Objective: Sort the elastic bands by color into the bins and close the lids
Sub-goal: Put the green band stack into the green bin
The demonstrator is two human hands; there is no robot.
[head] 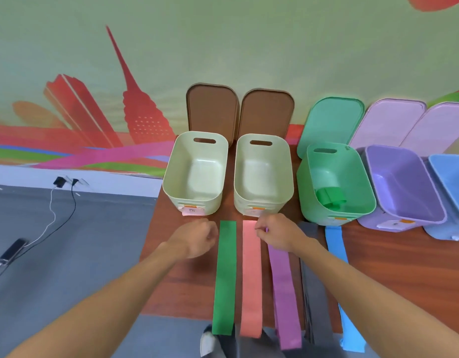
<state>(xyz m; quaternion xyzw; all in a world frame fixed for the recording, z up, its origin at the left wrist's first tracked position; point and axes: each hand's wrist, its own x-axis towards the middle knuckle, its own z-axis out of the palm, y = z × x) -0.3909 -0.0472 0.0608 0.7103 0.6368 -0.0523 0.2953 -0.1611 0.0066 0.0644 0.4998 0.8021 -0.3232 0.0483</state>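
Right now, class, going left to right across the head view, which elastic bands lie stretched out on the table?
green band → pink band → purple band → grey band → blue band

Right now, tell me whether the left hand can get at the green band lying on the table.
Probably yes. The left hand sits right beside the far end of the green band, with nothing between them or on top of it. The right hand pinches the purple band, out of the way.
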